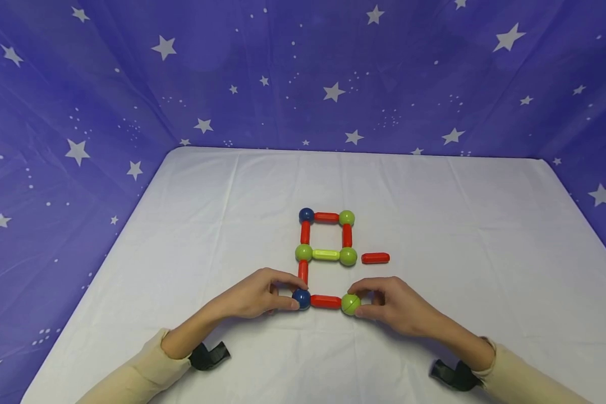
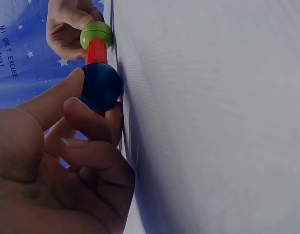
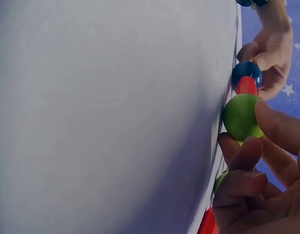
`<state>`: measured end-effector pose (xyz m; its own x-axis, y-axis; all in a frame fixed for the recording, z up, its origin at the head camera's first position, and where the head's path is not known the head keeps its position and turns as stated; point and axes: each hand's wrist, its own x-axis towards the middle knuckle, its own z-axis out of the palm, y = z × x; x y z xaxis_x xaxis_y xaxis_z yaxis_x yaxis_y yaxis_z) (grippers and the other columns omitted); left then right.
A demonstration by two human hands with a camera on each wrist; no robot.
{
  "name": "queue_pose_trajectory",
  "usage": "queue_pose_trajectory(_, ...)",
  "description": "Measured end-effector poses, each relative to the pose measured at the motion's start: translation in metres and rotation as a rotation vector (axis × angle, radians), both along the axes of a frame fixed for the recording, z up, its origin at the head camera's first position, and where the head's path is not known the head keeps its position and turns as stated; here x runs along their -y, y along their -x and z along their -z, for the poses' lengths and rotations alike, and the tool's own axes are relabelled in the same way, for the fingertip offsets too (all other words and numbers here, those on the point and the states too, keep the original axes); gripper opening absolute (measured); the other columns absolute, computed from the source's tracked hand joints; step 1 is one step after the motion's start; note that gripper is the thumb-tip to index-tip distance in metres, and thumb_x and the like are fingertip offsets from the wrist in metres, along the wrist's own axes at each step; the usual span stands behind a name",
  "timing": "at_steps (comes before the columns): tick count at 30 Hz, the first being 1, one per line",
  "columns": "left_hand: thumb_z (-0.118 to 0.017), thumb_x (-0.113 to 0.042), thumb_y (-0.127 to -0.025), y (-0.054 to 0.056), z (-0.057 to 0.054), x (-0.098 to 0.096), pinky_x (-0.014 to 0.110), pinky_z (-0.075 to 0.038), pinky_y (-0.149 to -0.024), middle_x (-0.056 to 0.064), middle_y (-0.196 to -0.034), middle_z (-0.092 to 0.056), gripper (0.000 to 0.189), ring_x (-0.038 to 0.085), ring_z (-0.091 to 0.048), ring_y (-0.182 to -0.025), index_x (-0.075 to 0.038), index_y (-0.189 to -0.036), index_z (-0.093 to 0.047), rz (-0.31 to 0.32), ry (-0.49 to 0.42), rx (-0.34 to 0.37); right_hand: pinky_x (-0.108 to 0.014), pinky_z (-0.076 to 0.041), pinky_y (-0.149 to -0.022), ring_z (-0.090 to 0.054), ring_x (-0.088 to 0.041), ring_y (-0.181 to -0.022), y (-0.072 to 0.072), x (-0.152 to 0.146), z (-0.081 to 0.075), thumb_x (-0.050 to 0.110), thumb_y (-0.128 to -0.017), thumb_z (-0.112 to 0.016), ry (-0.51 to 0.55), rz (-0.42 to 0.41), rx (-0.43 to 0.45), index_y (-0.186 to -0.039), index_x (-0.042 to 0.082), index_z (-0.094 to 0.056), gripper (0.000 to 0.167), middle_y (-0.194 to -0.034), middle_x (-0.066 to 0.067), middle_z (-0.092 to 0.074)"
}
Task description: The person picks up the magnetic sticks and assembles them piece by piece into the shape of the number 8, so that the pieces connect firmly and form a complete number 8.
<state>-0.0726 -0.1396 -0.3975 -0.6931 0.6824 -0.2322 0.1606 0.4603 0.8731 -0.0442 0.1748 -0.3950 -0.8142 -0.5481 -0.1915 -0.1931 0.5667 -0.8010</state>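
My left hand (image 1: 259, 294) pinches a dark blue ball (image 1: 301, 299) between thumb and fingers at the near left corner of a ball-and-rod figure. With thumb and fingertips, my right hand (image 1: 397, 305) holds a green ball (image 1: 350, 304) at the near right corner. A red rod (image 1: 326, 302) joins these two balls, also visible in the left wrist view. Another red rod (image 1: 303, 271) runs from the blue ball up to a green ball (image 1: 304, 253). Farther up, a square is formed by balls, red rods and a yellow-green rod (image 1: 326, 255).
A loose red rod (image 1: 376, 258) lies just right of the figure's middle right green ball (image 1: 348, 256). White cloth (image 1: 222, 224) covers the table. A purple star-patterned curtain (image 1: 283, 67) hangs behind and at both sides.
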Motion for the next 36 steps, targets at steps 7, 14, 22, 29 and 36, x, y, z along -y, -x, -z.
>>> queue_pose_trajectory(7, -0.074, -0.018, -0.09, 0.0, -0.0008, -0.0002, 0.023, -0.041, -0.049, -0.005, -0.096, -0.065, 0.03, 0.012, -0.052, -0.051, -0.016, -0.12, -0.07, -0.005, -0.001, 0.009, -0.024, -0.046, -0.062, -0.053, -0.01, -0.069, -0.0002, 0.0006, -0.0007, 0.016, -0.087, -0.077, -0.005, -0.008, -0.017, -0.115, 0.015, -0.071, 0.029, -0.102, 0.01, -0.067)
queue_pose_trajectory(14, -0.074, -0.018, -0.09, -0.0002, -0.0004, 0.0, 0.023, -0.041, -0.049, -0.005, -0.097, -0.065, 0.03, 0.014, -0.052, -0.051, -0.016, -0.12, -0.07, -0.008, -0.003, 0.008, -0.024, -0.046, -0.062, -0.053, -0.01, -0.069, -0.0011, 0.0014, -0.0013, 0.016, -0.086, -0.077, -0.009, 0.0, -0.022, -0.115, 0.014, -0.071, 0.03, -0.101, 0.01, -0.067)
queue_pose_trajectory(22, -0.074, -0.018, -0.09, -0.0005, 0.0008, -0.0001, 0.023, -0.041, -0.049, -0.004, -0.097, -0.065, 0.03, 0.014, -0.052, -0.051, -0.016, -0.12, -0.07, -0.003, -0.008, 0.004, -0.024, -0.046, -0.062, -0.052, -0.009, -0.07, -0.0029, 0.0016, -0.002, 0.015, -0.086, -0.077, -0.004, 0.001, -0.052, -0.115, 0.013, -0.072, 0.03, -0.101, 0.01, -0.066)
queue_pose_trajectory(29, -0.074, -0.018, -0.09, -0.001, 0.0003, 0.0, 0.022, -0.041, -0.049, -0.004, -0.098, -0.065, 0.03, 0.014, -0.051, -0.051, -0.015, -0.12, -0.07, -0.003, -0.011, 0.009, -0.024, -0.045, -0.062, -0.052, -0.009, -0.07, -0.0018, 0.0011, -0.0015, 0.017, -0.087, -0.077, 0.0, 0.002, -0.065, -0.116, 0.012, -0.071, 0.031, -0.1, 0.009, -0.066)
queue_pose_trajectory(36, -0.074, -0.019, -0.09, -0.0017, 0.0006, 0.0006, 0.022, -0.04, -0.048, -0.004, -0.094, -0.065, 0.03, 0.014, -0.05, -0.05, -0.015, -0.12, -0.07, -0.006, -0.018, 0.015, -0.024, -0.047, -0.062, -0.053, -0.008, -0.07, 0.0021, -0.0021, -0.0079, 0.016, -0.086, -0.078, 0.006, 0.009, -0.15, -0.114, 0.011, -0.072, 0.03, -0.101, 0.007, -0.068)
